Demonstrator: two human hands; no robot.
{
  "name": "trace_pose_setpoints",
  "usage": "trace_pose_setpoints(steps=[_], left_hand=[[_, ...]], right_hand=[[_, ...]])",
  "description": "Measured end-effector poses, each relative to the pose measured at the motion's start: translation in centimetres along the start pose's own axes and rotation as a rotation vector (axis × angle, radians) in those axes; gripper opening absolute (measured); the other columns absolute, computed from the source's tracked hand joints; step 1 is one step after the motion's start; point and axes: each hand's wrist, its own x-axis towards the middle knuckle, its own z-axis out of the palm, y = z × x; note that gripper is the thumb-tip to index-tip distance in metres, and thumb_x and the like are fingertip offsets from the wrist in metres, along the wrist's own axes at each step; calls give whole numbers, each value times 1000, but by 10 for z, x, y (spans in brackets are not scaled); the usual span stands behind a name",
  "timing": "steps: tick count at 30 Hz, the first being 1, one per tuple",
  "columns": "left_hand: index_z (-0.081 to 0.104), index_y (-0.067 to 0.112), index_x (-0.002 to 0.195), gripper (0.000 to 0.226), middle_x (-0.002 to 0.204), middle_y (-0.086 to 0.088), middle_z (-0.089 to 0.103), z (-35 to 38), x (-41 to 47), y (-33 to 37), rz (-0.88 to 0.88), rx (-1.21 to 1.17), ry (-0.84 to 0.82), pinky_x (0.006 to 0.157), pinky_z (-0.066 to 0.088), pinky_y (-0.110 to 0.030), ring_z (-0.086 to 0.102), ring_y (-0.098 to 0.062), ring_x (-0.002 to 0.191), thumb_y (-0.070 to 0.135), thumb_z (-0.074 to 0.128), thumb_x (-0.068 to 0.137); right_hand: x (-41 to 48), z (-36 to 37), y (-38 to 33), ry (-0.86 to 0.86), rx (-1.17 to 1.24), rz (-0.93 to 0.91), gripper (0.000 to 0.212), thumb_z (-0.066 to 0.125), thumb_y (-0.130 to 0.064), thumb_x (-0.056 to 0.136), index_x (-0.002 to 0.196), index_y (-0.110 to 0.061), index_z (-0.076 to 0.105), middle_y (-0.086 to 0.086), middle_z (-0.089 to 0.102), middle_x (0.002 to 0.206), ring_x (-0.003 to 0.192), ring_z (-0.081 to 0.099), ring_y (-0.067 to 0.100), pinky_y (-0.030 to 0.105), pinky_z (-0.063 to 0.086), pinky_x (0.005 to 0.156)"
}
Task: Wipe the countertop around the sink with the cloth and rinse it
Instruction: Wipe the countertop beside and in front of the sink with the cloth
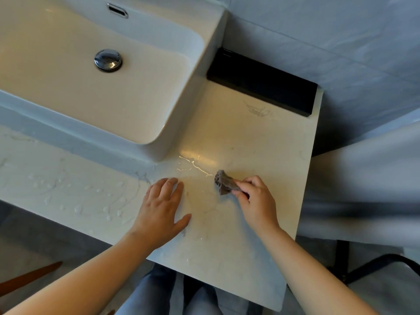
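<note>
on the countertop [250, 133] right of the sink [200, 71], i see the cloth [223, 181] bunched in the right hand [255, 201].
its long axis runs diagonally, free end pointing up-left toward the sink's near corner, just beside a wet streak [195, 165]; the right fingers curl round its other end. the left hand [162, 212] lies flat on the stone, fingers straight, near the cloth. water drops [77, 208] sit further left.
</note>
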Motion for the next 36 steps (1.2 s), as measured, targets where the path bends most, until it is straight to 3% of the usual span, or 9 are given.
trace_pose_setpoints(steps=[3, 6, 11, 15, 24, 32, 34, 36], left_hand=[[48, 9, 137, 82, 137, -9, 47, -1, 0, 2, -4, 10, 1, 104, 38, -46, 42, -31, 125, 68, 35, 81], [48, 9, 136, 83, 136, -8, 48, -2, 0, 3, -7, 19, 8, 103, 39, -45, 43, -31, 124, 69, 34, 80], [49, 9, 135, 85, 135, -8, 49, -3, 2, 5, -21, 4, 11, 102, 42, -45, 43, -30, 124, 71, 32, 80], [48, 9, 136, 87, 136, -8, 48, -3, 2, 7, -22, 19, 9, 102, 41, -44, 43, -30, 125, 72, 29, 80], [43, 13, 141, 87, 142, -6, 43, -6, 0, 9, -37, -33, 27, 109, 30, -45, 38, -29, 130, 74, 26, 81], [49, 7, 135, 78, 137, -9, 50, 3, -18, 41, 123, -46, 17, 107, 34, -45, 43, -29, 127, 65, 36, 84], [50, 8, 135, 77, 137, -9, 50, 7, -21, 47, 137, -34, 5, 106, 33, -44, 44, -30, 127, 64, 38, 83], [52, 9, 134, 77, 137, -9, 50, 9, -22, 49, 132, -24, 0, 105, 34, -45, 44, -30, 127, 64, 39, 82]], right_hand=[[-1, -21, -4, -110, 155, 11, 20, 67, -19, 85, 104, -24, 73, -7, 53, 85, 77, 55, 10, 25, 44, 68], [13, -49, 0, 5, 152, -37, 19, 66, -15, 86, 103, -20, 73, -5, 53, 84, 76, 56, 11, 23, 45, 68], [72, -77, 29, 176, 15, 15, 26, 60, -25, 91, 114, -17, 68, 1, 55, 98, 86, 54, 14, 25, 46, 74], [90, -63, 49, 164, -45, 89, 28, 61, -24, 91, 116, -16, 67, 3, 54, 98, 88, 55, 20, 25, 40, 72], [15, -27, 46, 183, -20, -1, 22, 66, -21, 87, 108, -14, 70, -3, 54, 95, 83, 54, 15, 20, 38, 63], [-40, -19, 40, 86, 52, 37, 21, 66, -21, 86, 107, -19, 71, -10, 54, 91, 79, 55, 11, 27, 47, 62], [-41, -26, 38, 29, 125, 65, 20, 65, -20, 87, 106, -20, 71, -10, 53, 89, 78, 55, 9, 24, 46, 64], [-38, -40, 37, 32, 185, 74, 18, 63, -19, 88, 104, -19, 71, -9, 53, 88, 79, 55, 3, 10, 41, 66]])
